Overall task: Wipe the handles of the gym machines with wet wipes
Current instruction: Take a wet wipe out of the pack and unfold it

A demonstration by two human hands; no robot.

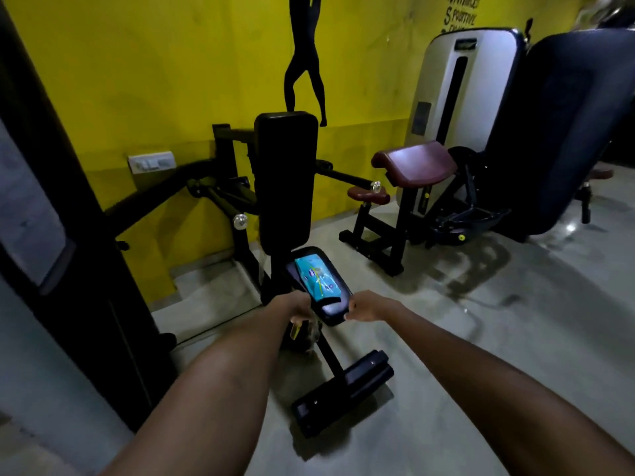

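Note:
A blue wet wipes pack (319,278) lies on the black seat (331,309) of a machine with a tall black back pad (287,176). My left hand (295,305) is at the seat's left edge, and a crumpled grey wipe (312,333) hangs from it beside a yellow lever (295,330). The fingers of that hand are mostly hidden. At the seat's front right corner, my right hand (367,308) holds the edge, thumb above and fingers below. The machine's two black arms end in chrome knobs (240,221) (375,186).
The yellow wall (154,80) stands close behind the machine, and a dark frame (86,235) rises at the left. A second machine with maroon pads (417,161) and a white weight cover (457,84) stands to the right. The machine's black foot bar (343,389) lies on the grey floor.

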